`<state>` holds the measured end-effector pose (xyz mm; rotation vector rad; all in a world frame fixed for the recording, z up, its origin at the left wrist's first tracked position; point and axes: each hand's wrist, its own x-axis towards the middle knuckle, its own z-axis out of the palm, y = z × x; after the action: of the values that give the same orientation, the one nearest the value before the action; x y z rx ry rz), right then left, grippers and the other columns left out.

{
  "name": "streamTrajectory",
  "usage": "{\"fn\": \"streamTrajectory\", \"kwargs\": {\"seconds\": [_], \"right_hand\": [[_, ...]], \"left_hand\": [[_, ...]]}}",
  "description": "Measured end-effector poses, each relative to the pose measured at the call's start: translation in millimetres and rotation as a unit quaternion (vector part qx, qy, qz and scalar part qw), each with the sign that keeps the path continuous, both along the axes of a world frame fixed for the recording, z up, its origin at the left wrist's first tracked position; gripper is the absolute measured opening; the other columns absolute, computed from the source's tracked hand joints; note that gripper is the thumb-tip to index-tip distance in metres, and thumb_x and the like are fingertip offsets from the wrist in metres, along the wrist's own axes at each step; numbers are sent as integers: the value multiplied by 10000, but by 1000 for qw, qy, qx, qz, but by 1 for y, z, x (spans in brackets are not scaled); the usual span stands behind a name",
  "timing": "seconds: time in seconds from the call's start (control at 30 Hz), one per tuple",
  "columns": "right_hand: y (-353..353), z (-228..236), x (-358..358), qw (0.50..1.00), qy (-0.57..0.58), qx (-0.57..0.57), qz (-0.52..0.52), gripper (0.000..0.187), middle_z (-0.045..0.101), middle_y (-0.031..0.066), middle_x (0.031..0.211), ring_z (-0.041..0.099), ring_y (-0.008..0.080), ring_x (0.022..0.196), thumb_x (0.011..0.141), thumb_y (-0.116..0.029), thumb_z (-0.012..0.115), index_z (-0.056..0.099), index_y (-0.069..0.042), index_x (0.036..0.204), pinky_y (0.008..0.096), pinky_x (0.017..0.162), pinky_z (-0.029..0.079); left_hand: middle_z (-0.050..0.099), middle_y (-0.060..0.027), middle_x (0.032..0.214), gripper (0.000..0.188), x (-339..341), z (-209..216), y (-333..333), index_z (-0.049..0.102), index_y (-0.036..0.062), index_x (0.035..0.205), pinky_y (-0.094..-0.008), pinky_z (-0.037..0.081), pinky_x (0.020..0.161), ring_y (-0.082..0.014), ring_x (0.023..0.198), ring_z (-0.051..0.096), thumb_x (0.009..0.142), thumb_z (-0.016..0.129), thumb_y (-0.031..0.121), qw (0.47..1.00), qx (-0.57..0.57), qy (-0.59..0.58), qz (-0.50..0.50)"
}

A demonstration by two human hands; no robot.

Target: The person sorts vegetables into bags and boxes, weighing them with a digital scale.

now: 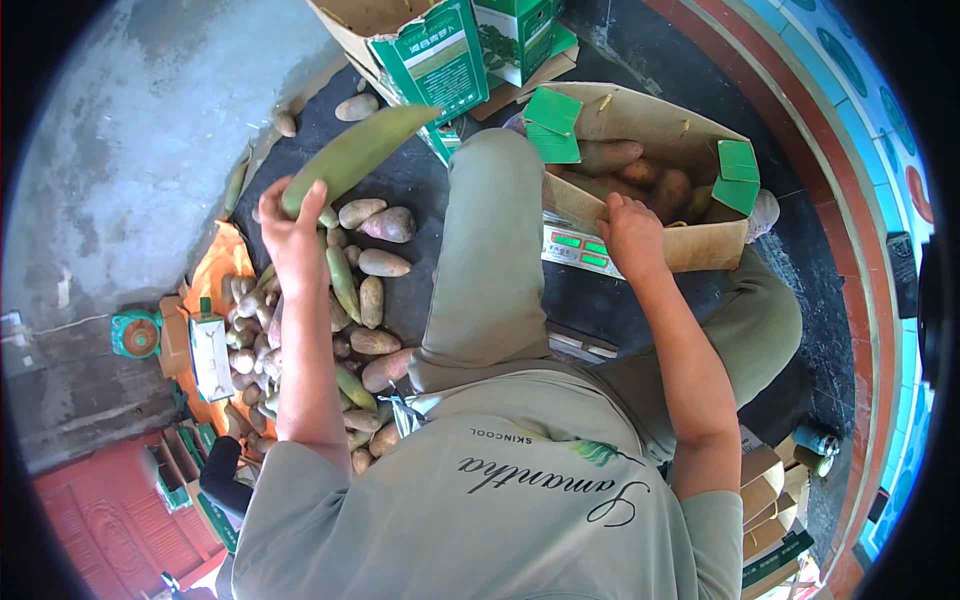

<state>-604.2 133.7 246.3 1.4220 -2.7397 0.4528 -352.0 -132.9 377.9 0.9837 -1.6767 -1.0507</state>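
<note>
Up in front of me at the left, my left hand (292,222) grips a long green tapered vegetable (358,158) by its thick end. The thin end points right, toward the green and white cartons. At the right, my right hand (632,235) is closed on the near wall of an open cardboard box (700,248) with green flaps. Several brownish and reddish root vegetables (672,192) lie inside it. The box rests over a digital scale (580,250) with lit green displays, partly hidden beneath it.
A heap of brown, purplish and green vegetables (372,342) covers the floor left of my raised knee (490,230), partly over an orange sheet (215,270). Tall green and white cartons (430,75) stand ahead. A curved tiled ledge (845,230) runs along the right.
</note>
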Motion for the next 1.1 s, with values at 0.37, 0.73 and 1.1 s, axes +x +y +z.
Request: {"fn": "streamTrajectory", "kwargs": {"seconds": [0.37, 0.73, 1.1], "right_hand": [[1, -10, -1, 1000, 22, -3, 16, 175, 605, 105, 791, 602, 263, 791, 709, -132, 617, 514, -62, 832, 370, 688, 475], [-1, -9, -1, 999, -16, 33, 4, 306, 592, 116, 834, 586, 273, 821, 696, -154, 684, 494, -48, 911, 380, 706, 468], [3, 2, -2, 1000, -19, -5, 17, 277, 591, 114, 826, 586, 278, 818, 727, -207, 658, 518, -51, 908, 383, 705, 467]], "left_hand": [[559, -104, 1021, 470, -184, -3, 98, 482, 1, 1109, -278, 443, 820, -162, 937, 535, 724, 725, 119, 951, 80, 15, -298], [570, -122, 1126, 278, -148, -3, 76, 510, 0, 1104, -299, 414, 917, -188, 1060, 535, 830, 560, 13, 957, 43, 57, -282], [644, -132, 914, 184, 31, -114, -11, 615, 20, 955, -323, 468, 769, -240, 844, 621, 804, 583, 120, 937, -13, -337, -92]]}}
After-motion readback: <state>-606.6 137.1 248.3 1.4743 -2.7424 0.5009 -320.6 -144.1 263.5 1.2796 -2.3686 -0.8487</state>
